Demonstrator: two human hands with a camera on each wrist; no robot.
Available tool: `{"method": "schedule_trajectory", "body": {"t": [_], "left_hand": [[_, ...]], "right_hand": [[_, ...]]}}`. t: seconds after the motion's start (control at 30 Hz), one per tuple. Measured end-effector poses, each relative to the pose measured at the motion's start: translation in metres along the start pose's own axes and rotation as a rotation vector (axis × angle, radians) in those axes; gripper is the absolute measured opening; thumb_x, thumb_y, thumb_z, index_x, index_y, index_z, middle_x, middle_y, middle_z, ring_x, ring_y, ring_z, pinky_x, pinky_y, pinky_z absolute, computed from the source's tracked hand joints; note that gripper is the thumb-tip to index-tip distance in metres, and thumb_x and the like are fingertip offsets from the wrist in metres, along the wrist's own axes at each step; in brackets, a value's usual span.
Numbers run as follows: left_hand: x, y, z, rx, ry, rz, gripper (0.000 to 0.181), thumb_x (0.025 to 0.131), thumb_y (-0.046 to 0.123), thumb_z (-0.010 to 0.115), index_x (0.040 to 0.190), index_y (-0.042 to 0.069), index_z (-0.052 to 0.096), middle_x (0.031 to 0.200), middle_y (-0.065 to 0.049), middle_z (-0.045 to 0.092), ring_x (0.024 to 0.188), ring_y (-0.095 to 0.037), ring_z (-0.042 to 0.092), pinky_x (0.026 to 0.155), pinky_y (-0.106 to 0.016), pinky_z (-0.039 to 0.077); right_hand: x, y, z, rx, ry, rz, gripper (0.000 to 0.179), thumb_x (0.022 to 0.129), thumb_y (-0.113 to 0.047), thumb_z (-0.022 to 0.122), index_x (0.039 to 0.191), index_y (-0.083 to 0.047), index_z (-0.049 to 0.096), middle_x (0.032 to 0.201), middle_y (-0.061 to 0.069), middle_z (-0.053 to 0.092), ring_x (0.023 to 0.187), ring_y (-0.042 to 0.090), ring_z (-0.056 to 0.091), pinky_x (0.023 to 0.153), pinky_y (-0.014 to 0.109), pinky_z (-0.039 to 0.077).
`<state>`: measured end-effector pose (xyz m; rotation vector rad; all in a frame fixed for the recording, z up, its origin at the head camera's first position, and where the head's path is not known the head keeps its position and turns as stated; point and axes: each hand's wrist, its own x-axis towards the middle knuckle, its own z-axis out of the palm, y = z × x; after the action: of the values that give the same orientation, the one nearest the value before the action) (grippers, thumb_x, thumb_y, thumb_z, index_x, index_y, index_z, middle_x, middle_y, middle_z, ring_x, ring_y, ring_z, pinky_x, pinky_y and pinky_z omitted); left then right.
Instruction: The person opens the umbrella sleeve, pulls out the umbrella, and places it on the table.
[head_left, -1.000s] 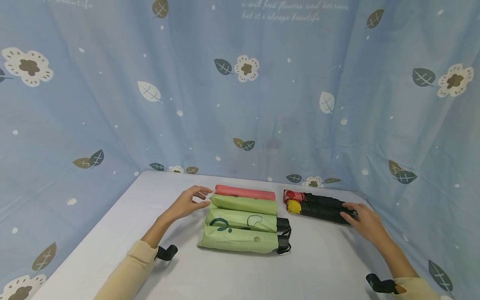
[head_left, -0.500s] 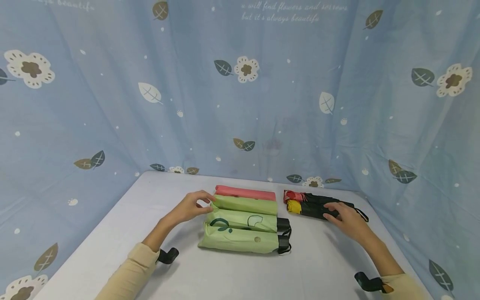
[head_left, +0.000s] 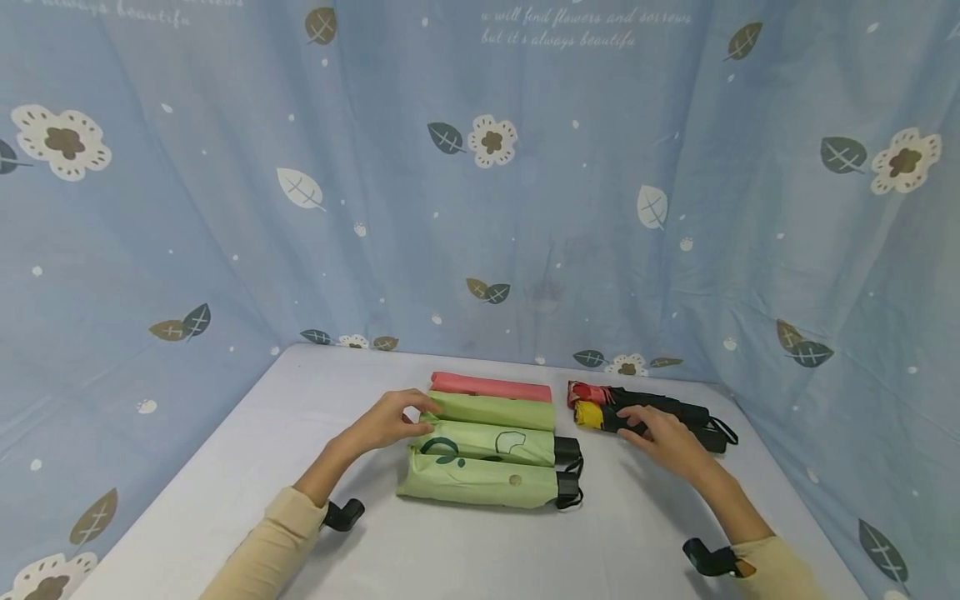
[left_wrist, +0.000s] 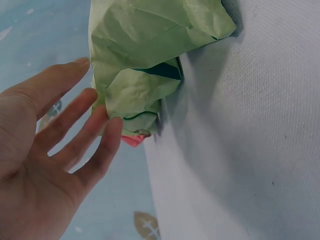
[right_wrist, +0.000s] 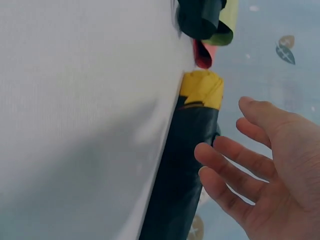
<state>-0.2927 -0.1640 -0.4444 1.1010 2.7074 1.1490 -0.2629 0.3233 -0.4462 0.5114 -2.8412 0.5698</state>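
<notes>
Several folded umbrellas lie side by side on the white table. The left group has a pink one [head_left: 491,387] at the back and green ones [head_left: 480,483] in front, two showing black handles with straps. My left hand [head_left: 388,421] is at the left ends of the green ones, fingers loosely bent and spread in the left wrist view. To the right lie a black umbrella with a yellow end [head_left: 590,414] and one with a red patterned end [head_left: 588,393]. My right hand [head_left: 669,443] hovers over the yellow-ended one, its fingers relaxed and apart, gripping nothing.
A blue curtain [head_left: 555,208] with flowers and leaves hangs behind and along both sides of the table [head_left: 480,550]. Black camera mounts [head_left: 343,515] sit on both wrists. A gap separates the two umbrella groups.
My right hand has slid leftward along the black umbrella toward its yellow end, uncovering the handle and strap. My left hand has moved slightly right, over the green umbrellas' ends.
</notes>
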Motion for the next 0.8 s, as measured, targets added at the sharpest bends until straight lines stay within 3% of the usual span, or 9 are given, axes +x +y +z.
{"method": "schedule_trajectory", "body": {"t": [0.53, 0.8], "left_hand": [[0.001, -0.001, 0.005, -0.018, -0.091, -0.030, 0.030, 0.091, 0.019, 0.071, 0.119, 0.008, 0.069, 0.113, -0.009, 0.070, 0.102, -0.028, 0.064, 0.077, -0.025, 0.056], [0.003, -0.003, 0.006, 0.037, -0.127, -0.022, 0.029, 0.090, 0.022, 0.072, 0.117, 0.011, 0.071, 0.115, -0.006, 0.071, 0.092, -0.015, 0.062, 0.075, -0.031, 0.054]], "right_hand": [[0.008, -0.015, 0.021, 0.064, -0.092, -0.070, 0.034, 0.092, -0.025, 0.069, 0.121, -0.006, 0.066, 0.103, 0.008, 0.070, 0.079, 0.010, 0.064, 0.069, 0.027, 0.055], [0.010, -0.020, 0.028, 0.092, -0.108, -0.114, 0.035, 0.092, -0.024, 0.069, 0.121, -0.005, 0.066, 0.105, 0.011, 0.071, 0.077, 0.008, 0.063, 0.066, 0.025, 0.053]]}}
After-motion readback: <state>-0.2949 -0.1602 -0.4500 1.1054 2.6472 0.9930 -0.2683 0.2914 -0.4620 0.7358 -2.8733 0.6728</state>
